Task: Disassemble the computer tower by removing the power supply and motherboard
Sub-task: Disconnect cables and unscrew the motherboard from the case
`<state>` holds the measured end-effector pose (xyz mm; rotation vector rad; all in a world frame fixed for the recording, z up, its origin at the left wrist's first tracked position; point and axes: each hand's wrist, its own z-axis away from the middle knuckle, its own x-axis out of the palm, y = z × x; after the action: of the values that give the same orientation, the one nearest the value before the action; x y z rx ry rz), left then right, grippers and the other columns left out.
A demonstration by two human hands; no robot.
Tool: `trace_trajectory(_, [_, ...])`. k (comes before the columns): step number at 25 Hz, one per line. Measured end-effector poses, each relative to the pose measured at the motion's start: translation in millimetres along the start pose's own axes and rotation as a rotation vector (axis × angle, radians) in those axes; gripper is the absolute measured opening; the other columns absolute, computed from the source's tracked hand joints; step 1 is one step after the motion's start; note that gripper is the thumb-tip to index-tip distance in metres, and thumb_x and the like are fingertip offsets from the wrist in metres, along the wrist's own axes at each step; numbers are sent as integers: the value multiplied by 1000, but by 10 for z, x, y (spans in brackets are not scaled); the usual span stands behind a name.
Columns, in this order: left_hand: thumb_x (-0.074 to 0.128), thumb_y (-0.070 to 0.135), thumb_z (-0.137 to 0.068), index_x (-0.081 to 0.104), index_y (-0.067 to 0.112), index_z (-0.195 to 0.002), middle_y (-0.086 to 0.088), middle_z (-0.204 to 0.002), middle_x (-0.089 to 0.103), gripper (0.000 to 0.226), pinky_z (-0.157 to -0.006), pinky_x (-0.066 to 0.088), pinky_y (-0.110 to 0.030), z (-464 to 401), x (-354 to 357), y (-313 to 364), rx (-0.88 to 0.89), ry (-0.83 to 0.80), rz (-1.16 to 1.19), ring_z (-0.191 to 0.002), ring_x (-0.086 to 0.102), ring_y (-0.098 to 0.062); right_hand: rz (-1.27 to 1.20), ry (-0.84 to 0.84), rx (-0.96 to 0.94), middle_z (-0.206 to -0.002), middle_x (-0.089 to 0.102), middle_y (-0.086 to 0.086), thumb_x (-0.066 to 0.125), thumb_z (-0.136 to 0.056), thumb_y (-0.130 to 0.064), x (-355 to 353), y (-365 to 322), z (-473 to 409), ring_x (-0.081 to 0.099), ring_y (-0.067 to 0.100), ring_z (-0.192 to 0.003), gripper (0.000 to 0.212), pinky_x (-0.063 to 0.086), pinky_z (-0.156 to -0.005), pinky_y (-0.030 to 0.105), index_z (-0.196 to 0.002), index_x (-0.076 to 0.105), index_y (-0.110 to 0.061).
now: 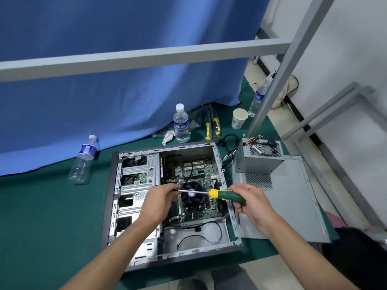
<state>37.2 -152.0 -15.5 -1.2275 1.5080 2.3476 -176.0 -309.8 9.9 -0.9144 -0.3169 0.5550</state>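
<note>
At frame centre, right hand [250, 200] grips the screwdriver [219, 194], left hand [160, 198] pinches its tip — a dropped screw could vanish into the motherboard [188, 174] below.

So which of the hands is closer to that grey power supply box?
Right. The right hand is just in front of the power supply, gripping the screwdriver; the left hand is farther left, over the case.

Both bare forearms reach forward from the bottom of the view and come toward each other. The left hand [161, 203] is curled, its fingertips pinching the tip of the screwdriver [219, 194]. The right hand [254, 203] grips the handle, the fingers wrapped around it. The two hands are level.
</note>
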Motion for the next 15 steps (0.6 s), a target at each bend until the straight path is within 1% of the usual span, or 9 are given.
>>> trace_trajectory(2, [59,13,-97,73,14,-103,6,-89,75,15,-77,60,-35,-22,-16,23,-97,-27,150,-72,71,-5,-151,6,108,-70,60,12,62,-93,-16,-34,28,19,51,13,-52,19,44,-49,25,-98,69,1])
trace_trajectory(4, [58,23,-98,72,12,-94,3,-80,76,18,-68,61,-34,-29,-1,64,-203,-102,325,-65,71,-10,-392,-86,256,-78,62,15,64,-91,-17,-48,44,72,57,17,-58,25,50,-52,27,-106,69,1])
trace_trajectory(5, [56,30,-98,72,9,-91,-2,-78,76,27,-61,60,-31,-20,26,108,-250,-158,424,-61,70,-14,-456,-187,298,-83,65,16,67,-89,-17,-44,34,110,62,20,-65,28,54,-57,28,-110,70,1])
trace_trajectory(7, [49,45,-95,70,2,-84,-10,-72,73,48,-47,52,-26,13,95,220,-325,-242,609,-50,64,-16,-434,-406,314,-91,67,18,73,-82,-11,8,-11,188,67,25,-79,33,57,-69,31,-114,71,0])
trace_trajectory(9, [45,56,-88,68,1,-77,-14,-65,69,61,-43,46,-23,50,173,314,-354,-278,684,-45,58,-17,-411,-514,300,-88,64,19,72,-74,-1,118,-55,236,66,28,-81,36,56,-70,34,-110,70,3])
trace_trajectory(10, [43,60,-87,68,2,-75,-14,-64,67,65,-43,45,-23,66,208,360,-354,-298,706,-44,56,-17,-389,-504,290,-83,62,17,70,-70,2,185,-72,241,64,27,-76,35,55,-67,34,-104,67,4])
trace_trajectory(12, [41,64,-86,68,5,-70,-14,-63,65,67,-44,43,-22,85,255,443,-359,-344,766,-44,53,-17,-224,-390,203,-73,60,11,70,-65,-3,329,-107,227,58,21,-63,31,49,-59,32,-95,62,-4])
trace_trajectory(14, [39,64,-88,70,8,-67,-13,-64,65,67,-44,41,-22,99,279,511,-366,-400,822,-43,52,-16,17,-241,43,-67,62,7,76,-68,-13,426,-118,193,53,16,-55,23,46,-53,27,-89,66,-10])
trace_trajectory(15, [37,64,-89,71,10,-65,-12,-65,67,68,-44,41,-21,112,284,536,-354,-428,824,-43,52,-15,86,-211,-39,-65,64,7,76,-72,-15,458,-109,173,52,16,-53,18,46,-53,26,-87,68,-10])
